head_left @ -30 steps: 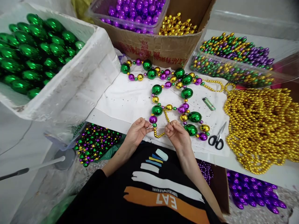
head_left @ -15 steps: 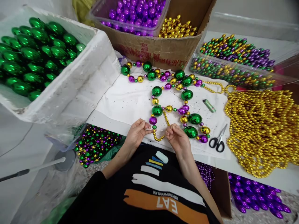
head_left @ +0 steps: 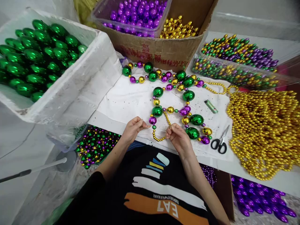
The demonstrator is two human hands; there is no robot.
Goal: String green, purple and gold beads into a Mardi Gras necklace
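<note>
My left hand [head_left: 134,128] is closed in a pinch on a thin, pale string [head_left: 161,130]. Opposite it, my right hand [head_left: 177,137] pinches the same string, which runs between them past the beads. Between the hands, a short gold bead chain [head_left: 158,139] loops down from a small green bead, below a purple bead [head_left: 152,120]. It belongs to a bead necklace [head_left: 157,111] of large green, gold and purple beads lying on a white cloth [head_left: 126,100]. The exact finger grip on the fine string is hard to see.
Black-handled scissors [head_left: 220,142] and a green lighter [head_left: 211,106] lie to the right, beside piled gold bead strands [head_left: 264,131]. A foam box [head_left: 93,65] of green beads stands left. A cardboard box [head_left: 150,51] and a clear bin [head_left: 234,70] stand behind.
My left hand has moved a little left and up, away from my right hand. The purple and green beads beside it have shifted slightly left; my right hand has barely moved.
</note>
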